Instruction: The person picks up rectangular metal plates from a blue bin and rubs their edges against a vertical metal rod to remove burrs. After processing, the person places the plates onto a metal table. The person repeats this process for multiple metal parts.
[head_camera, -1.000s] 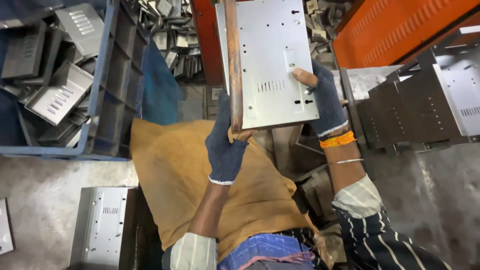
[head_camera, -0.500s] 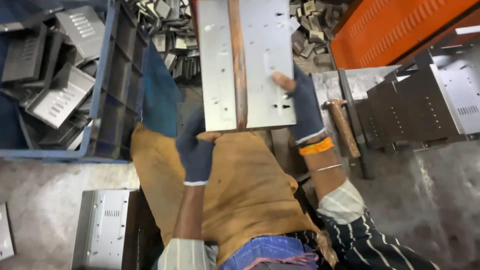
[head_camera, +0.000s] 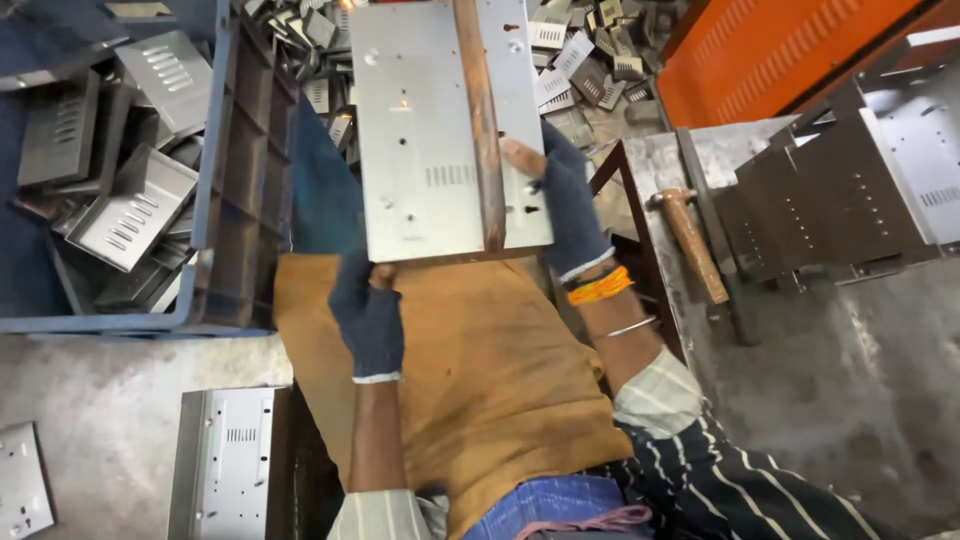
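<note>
Cluttered workshop floor (head_camera: 850, 400), gloved hands (head_camera: 368, 315) on panel (head_camera: 420, 130)

I see a grey floor (head_camera: 90, 380) under a blue crate (head_camera: 235, 200) and flat panels (head_camera: 220, 460). A hammer (head_camera: 690, 240) lies on the metal counter (head_camera: 850, 380), beside stacked brackets (head_camera: 830, 200).

Flat grey sheet-metal panel (head_camera: 430, 130), punched with small holes and a louvre row; rusty brown strip running down its face; held over an ochre-clothed lap.
</note>
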